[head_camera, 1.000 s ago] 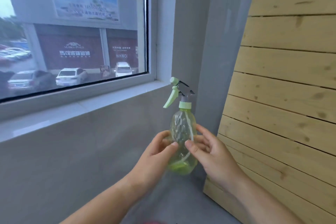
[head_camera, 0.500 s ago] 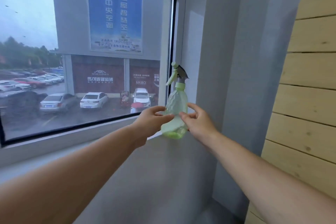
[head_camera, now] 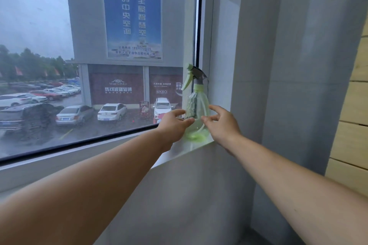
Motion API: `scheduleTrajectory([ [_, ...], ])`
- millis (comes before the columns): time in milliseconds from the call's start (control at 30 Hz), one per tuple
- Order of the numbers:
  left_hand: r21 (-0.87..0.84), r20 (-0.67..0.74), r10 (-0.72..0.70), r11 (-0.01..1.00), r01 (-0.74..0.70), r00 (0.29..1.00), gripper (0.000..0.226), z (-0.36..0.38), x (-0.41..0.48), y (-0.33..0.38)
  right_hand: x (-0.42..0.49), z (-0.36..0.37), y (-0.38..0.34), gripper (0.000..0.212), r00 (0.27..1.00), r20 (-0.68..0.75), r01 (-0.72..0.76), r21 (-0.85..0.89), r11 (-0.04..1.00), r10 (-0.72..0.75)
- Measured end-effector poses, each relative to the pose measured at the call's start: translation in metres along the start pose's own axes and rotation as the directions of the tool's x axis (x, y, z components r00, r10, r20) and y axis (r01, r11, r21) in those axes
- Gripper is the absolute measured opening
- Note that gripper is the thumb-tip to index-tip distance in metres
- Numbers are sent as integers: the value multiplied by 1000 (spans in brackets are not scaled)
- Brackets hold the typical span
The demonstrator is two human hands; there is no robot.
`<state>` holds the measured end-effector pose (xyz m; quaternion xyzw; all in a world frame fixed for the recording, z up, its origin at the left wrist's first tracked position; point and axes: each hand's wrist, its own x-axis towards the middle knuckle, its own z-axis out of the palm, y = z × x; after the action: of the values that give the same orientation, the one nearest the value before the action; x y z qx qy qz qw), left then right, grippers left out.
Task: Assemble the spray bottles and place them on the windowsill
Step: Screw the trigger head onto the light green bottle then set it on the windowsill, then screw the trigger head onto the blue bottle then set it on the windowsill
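Observation:
A clear green spray bottle (head_camera: pixel 197 105) with a pale green trigger head stands upright at the right end of the white windowsill (head_camera: pixel 180 150), close to the window frame. Its base rests on the sill. My left hand (head_camera: pixel 172 125) is on its left side and my right hand (head_camera: pixel 223 125) on its right side. The fingers of both hands are spread apart, and their tips lie at or just off the bottle's lower body. Neither hand wraps around it.
A large window (head_camera: pixel 99 65) looks out on a car park and a blue poster. A grey wall column (head_camera: pixel 258 65) stands right of the bottle, with wooden planks (head_camera: pixel 352 135) further right. The grey wall below the sill fills the lower view.
Both hands carried the bottle up and forward from waist height to the windowsill. It now stands on the sill, and the fingers have loosened from their grip.

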<state>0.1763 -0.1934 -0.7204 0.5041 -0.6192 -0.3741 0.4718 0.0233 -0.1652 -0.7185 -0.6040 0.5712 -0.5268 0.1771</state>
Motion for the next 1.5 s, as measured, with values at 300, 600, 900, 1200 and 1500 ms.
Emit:
scheduleTrajectory([
  [300, 132, -21, 63, 989, -60, 998, 48, 10, 6, -5, 1, 6, 15, 53, 999, -34, -5, -12, 1000, 4],
  [600, 54, -21, 30, 998, -29, 999, 65, 10, 6, -12, -1, 9, 13, 51, 997, -73, 10, -34, 999, -12],
  [900, 126, -66, 56, 991, -47, 996, 70, -1, -24, 4, -15, -5, 12, 60, 996, -85, -20, -45, 999, 16],
  [1200, 50, -62, 70, 996, -67, 996, 58, 2, -120, 26, -122, -74, 11, 36, 994, -38, -97, 28, 995, 98],
  [1500, 54, 326, -113, 993, 101, 939, 38, 72, -248, -17, -284, -139, 59, 21, 958, -6, -286, -56, 957, 286],
])
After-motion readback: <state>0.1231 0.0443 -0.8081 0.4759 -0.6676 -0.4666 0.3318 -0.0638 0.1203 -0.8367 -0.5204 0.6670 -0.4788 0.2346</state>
